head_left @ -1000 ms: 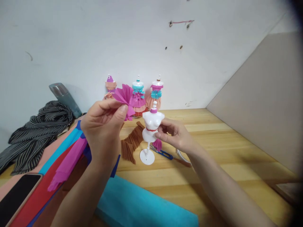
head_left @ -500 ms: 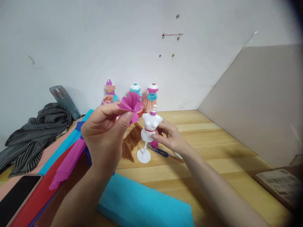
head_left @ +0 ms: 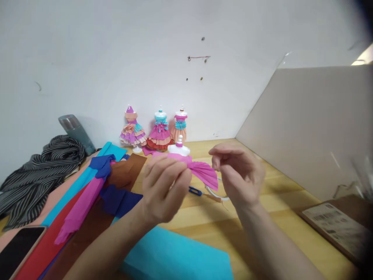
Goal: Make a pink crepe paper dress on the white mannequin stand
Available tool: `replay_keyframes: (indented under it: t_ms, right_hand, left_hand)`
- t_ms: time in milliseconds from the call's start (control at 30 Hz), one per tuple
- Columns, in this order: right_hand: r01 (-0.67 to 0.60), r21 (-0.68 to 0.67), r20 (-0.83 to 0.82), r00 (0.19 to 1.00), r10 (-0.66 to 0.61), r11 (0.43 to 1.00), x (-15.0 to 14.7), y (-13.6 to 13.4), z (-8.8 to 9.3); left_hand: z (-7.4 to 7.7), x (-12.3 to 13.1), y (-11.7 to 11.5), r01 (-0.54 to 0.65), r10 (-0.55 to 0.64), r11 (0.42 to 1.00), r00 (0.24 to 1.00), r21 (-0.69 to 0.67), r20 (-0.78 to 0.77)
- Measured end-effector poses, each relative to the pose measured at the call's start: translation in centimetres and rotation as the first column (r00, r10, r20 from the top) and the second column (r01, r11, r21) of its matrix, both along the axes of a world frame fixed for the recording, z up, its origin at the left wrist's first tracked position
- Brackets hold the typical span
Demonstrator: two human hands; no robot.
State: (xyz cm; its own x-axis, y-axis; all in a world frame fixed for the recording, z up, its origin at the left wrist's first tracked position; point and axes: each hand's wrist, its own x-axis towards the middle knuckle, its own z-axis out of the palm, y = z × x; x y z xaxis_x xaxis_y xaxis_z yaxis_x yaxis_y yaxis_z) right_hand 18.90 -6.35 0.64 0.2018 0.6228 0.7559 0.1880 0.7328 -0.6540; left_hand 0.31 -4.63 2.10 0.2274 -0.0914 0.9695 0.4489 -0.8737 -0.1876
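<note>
Pink pleated paper is pinched in the left hand, right in front of the white mannequin, whose lower part is totally blocked. The right hand is curled just beside it; can't tell if anything's gripped. The worktop's left side is crammed with coloured sheets, a phone included.

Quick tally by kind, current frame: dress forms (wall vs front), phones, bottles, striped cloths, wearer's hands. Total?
Dressed forms by the wall: 3
Front dress form, partly hidden: 1
Phone: 1
Bottle: 1
Striped cloth: 1
Hands (left hand, right hand): 2
Total: 9
</note>
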Motion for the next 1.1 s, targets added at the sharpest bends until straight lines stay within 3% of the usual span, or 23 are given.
replay_keyframes:
  t_ms: [67, 133, 233, 300, 467, 600, 867, 1000, 1100]
  right_hand:
    - [-0.048, 0.012, 0.148, 0.988, 0.046, 0.999, 0.2, -1.5, 1.2]
    - [-0.075, -0.025, 0.3, 0.951, 0.079, 0.997, 0.4, -2.5, 2.1]
    - [-0.021, -0.025, 0.512, 0.858, 0.031, 0.999, 0.4, -3.2, 2.8]
    - [0.029, 0.0, 0.561, 0.827, -0.023, 1.0, 0.4, -3.1, 2.8]
    - [0.135, -0.109, 0.541, 0.839, -0.055, 0.985, 0.6, -2.6, 2.5]
    - [0.111, -0.216, 0.524, 0.851, 0.019, 0.97, 0.3, -2.1, 2.4]
    - [0.05, -0.25, 0.38, 0.924, 0.05, 0.967, -0.4, -1.5, 2.2]
    - [0.01, -0.272, 0.323, 0.943, 0.082, 0.962, -0.2, -1.1, 2.0]
    - [-0.039, -0.321, 0.271, 0.953, 0.131, 0.946, 0.0, -0.9, 2.2]
  left_hand:
    - [-0.3, 0.1, -0.2, -0.049, 0.059, 0.995, 0.993, 0.088, -0.107]
    - [-0.6, 0.4, -0.3, -0.044, 0.054, 0.996, 0.99, 0.075, -0.133]
    - [-1.2, 0.9, -0.3, 0.033, -0.04, 0.997, 0.995, -0.072, -0.093]
    - [-1.5, 1.3, -0.3, 0.07, -0.083, 0.979, 0.995, -0.192, -0.059]
    - [-1.6, 2.0, -0.5, 0.109, -0.093, 0.928, 0.994, -0.356, 0.062]
    - [-1.8, 2.2, -0.5, 0.077, -0.06, 0.947, 0.996, -0.312, 0.063]
    - [-2.3, 2.2, -0.4, 0.089, -0.077, 0.945, 0.996, -0.315, 0.049]
    - [-1.9, 2.6, -0.5, 0.193, -0.156, 0.877, 0.98, -0.439, 0.12]
    - [-1.6, 2.5, -0.7, 0.282, -0.206, 0.756, 0.959, -0.591, 0.194]
